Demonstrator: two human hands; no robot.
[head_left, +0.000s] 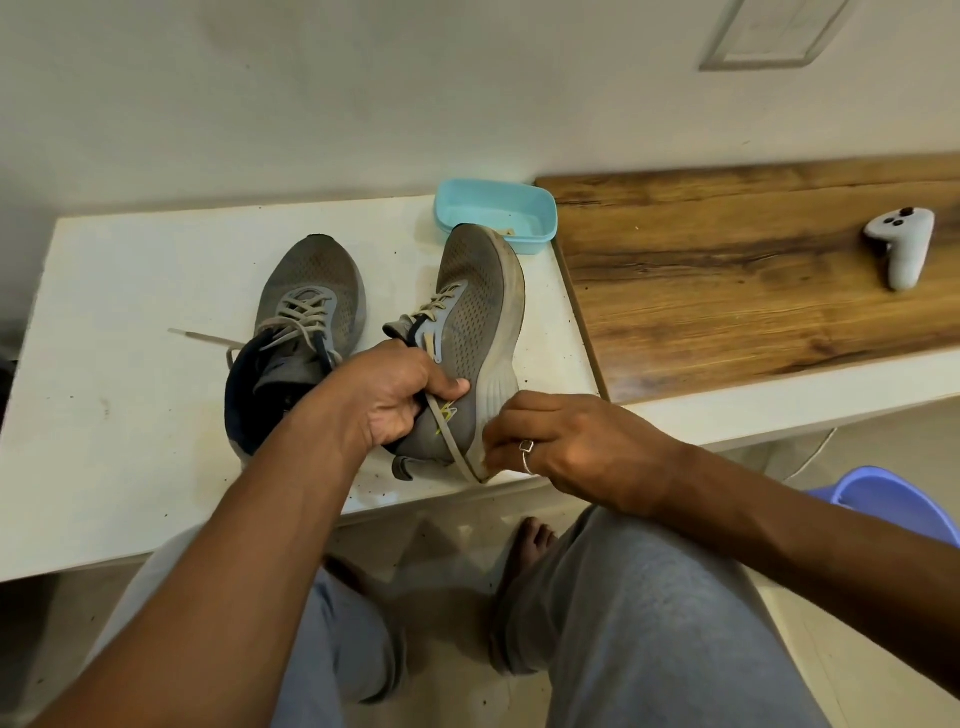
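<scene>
One shoe (478, 317) at table edge (156, 540): left hand (397, 397) grips, right hand (563, 447) pinches lace (451, 441).

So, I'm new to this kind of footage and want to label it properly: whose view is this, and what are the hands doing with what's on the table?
This is one picture from a wide-angle camera worn on a person's head, looking down, so the arms come in from the bottom. The left hand grips a grey shoe tipped on its side on the white table. The right hand pinches that shoe's loose lace. A second shoe stands beside it, with a blue tub behind. A white controller lies on the wooden board.
</scene>
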